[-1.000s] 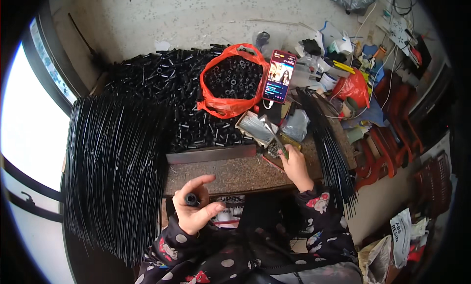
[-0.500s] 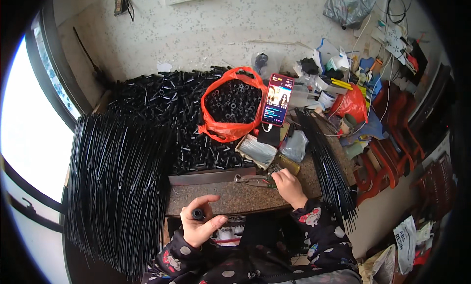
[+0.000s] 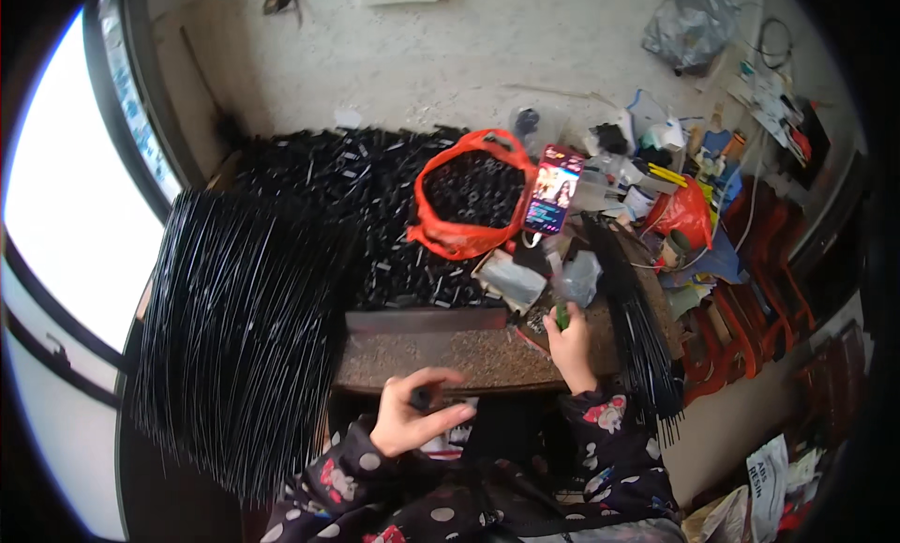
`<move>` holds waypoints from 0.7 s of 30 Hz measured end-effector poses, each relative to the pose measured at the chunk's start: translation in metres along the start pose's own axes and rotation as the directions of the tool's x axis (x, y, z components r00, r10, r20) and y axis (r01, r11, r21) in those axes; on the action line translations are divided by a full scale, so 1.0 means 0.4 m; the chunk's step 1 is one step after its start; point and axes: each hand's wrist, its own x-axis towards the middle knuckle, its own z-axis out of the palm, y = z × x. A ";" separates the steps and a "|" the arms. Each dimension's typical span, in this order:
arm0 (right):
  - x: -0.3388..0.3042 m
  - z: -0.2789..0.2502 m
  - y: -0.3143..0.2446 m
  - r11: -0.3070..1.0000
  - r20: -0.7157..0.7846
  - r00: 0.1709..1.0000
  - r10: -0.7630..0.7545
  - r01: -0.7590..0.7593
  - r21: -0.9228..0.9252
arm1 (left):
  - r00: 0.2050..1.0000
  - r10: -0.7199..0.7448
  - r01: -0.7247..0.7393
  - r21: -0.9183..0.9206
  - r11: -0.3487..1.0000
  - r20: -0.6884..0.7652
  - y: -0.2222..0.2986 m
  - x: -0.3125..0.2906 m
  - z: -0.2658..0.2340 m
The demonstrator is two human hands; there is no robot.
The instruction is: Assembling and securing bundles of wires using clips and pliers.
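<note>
My left hand point(image 3: 403, 419) is held above the near table edge with a short black tube point(image 3: 421, 397) in its curled fingers; thumb and forefinger stretch to the right. My right hand point(image 3: 570, 348) is closed around the green handle of a pair of pliers point(image 3: 560, 285), whose blurred metal jaws point up and away. Beyond the pliers lie an open box of pale thin pieces point(image 3: 512, 280) and a clear plastic bag point(image 3: 583, 279). Small metal parts point(image 3: 536, 320) sit in a little tray left of the right hand.
Black tubes point(image 3: 319, 163) are heaped at the back left behind a metal strip point(image 3: 427, 320). A red bag point(image 3: 459, 248) holds small black parts beside a lit phone point(image 3: 554, 191). Long black rods point(image 3: 244, 327) hang at left; another bundle point(image 3: 633, 309) lies right. Red wooden chairs point(image 3: 731, 332) stand beyond.
My right hand has lifted the pliers off the table and turned their jaws from leftward to upward. My left hand still holds the black tube. The whole view has shifted somewhat.
</note>
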 end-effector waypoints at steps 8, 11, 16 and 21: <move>-0.149 -0.067 -0.459 0.267 0.416 0.896 0.158 -0.444 0.855 | 0.983 0.097 -0.104 -0.038 0.994 -0.154 0.037 0.012 0.075; -0.167 -0.061 -0.481 0.273 0.343 0.935 0.094 -0.355 0.894 | 0.973 0.129 -0.152 -0.109 0.982 -0.193 0.035 -0.007 0.072; -0.175 -0.068 -0.504 0.291 0.390 0.919 0.057 -0.389 0.874 | 0.975 0.138 -0.146 -0.033 0.989 -0.172 0.060 -0.033 0.051; -0.175 -0.073 -0.510 0.442 0.308 0.951 0.023 -0.286 0.850 | 0.967 0.119 -0.109 0.059 0.992 -0.224 0.061 -0.040 0.053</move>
